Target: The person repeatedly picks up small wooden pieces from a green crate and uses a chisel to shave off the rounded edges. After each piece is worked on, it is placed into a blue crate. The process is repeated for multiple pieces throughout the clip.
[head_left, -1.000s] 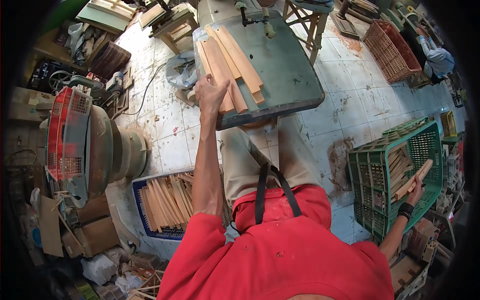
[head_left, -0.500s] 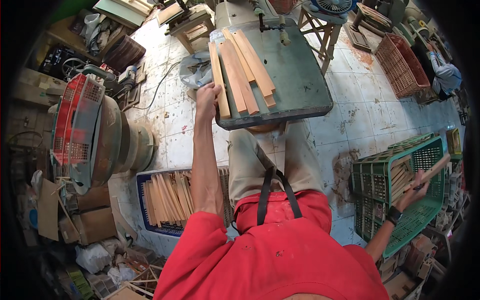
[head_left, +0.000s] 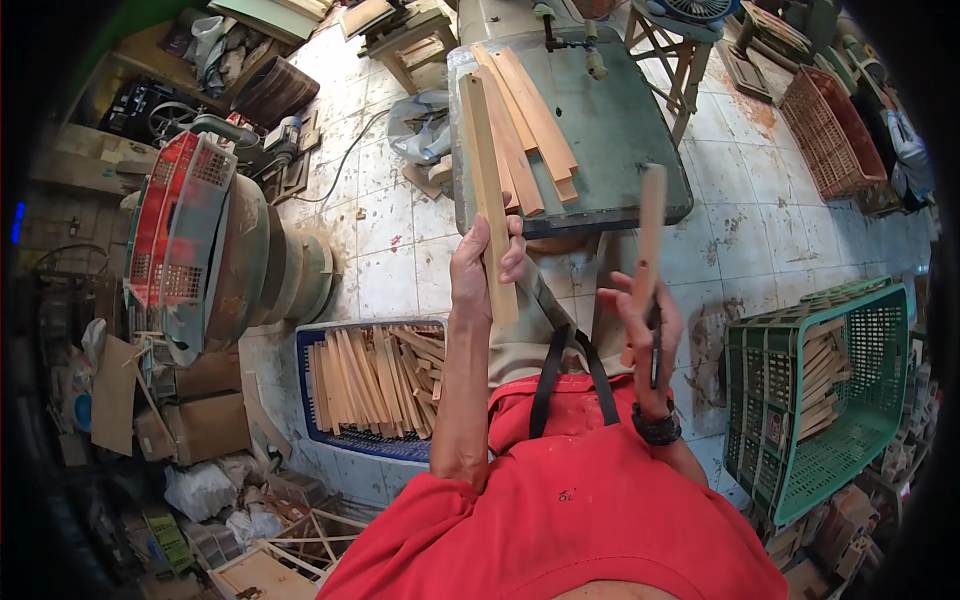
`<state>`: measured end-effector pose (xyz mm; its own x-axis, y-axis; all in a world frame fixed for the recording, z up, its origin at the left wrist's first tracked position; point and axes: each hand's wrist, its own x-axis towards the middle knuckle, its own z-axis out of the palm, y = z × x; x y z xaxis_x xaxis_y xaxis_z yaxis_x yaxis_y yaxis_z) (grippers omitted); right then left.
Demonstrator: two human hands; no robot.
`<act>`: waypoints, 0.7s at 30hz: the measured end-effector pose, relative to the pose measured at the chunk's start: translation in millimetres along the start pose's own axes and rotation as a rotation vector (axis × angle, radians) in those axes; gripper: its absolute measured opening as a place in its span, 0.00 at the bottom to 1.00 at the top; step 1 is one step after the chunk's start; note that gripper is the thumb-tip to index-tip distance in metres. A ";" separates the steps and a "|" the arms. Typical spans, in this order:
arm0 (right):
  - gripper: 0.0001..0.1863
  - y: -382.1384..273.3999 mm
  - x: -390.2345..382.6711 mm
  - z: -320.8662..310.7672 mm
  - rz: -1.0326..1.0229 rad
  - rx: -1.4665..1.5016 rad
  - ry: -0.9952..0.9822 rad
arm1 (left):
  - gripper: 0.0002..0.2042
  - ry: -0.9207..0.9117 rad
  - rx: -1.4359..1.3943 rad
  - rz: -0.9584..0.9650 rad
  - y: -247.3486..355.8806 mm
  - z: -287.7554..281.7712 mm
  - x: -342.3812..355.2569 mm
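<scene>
a pale wooden strip (head_left: 482, 140) is in the left hand (head_left: 469, 266), whose thumb and fingers are closed around its nearer part; it slants away over the left side of the green table (head_left: 625, 135), and whether it touches the top i cannot tell. a small dark hole shows near its far end. a second strip (head_left: 652, 215) is in the right hand (head_left: 646, 318), partly curled, with some fingers spread; this strip is a little blurred and its far end overlaps the table's near edge, right of the middle. a thin dark object (head_left: 655, 350) lies along the right hand's fingers, and a dark band (head_left: 656, 425) circles that wrist.

on the table, more strips (head_left: 535, 110) lie lengthwise along the left half, some overlapping, their near ends fanned toward the near edge and their far ends by the far left corner. a clear plastic bag (head_left: 425, 125) sits beside the table's left edge.

lower left, a blue crate (head_left: 372, 450) holds many strips leaning together. to the right, a green crate (head_left: 865, 425) has strips stacked against its left wall. farther out are a red crate (head_left: 830, 135) beyond the table's right edge, a fan (head_left: 694, 8) on a wooden stand (head_left: 690, 70), and at left a red basket (head_left: 160, 225) against a round machine (head_left: 255, 260).
</scene>
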<state>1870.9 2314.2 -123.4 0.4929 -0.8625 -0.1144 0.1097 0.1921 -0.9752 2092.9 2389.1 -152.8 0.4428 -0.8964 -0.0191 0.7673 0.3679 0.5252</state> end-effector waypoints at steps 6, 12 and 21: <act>0.18 6.0 -4.3 4.6 0.062 0.078 -0.042 | 0.22 0.075 0.056 -0.013 -19.4 25.5 -3.8; 0.19 6.2 4.4 3.1 0.013 0.054 0.015 | 0.22 -0.072 0.065 -0.019 -41.0 11.3 -5.3; 0.21 19.0 0.5 16.9 -0.079 -0.383 -0.131 | 0.27 -0.031 0.565 0.124 -58.7 33.2 -3.8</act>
<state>1887.8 2325.3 -138.8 0.6044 -0.7959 -0.0355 -0.1652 -0.0816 -0.9829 2030.7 2362.6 -155.3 0.4930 -0.8652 0.0917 0.3400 0.2887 0.8950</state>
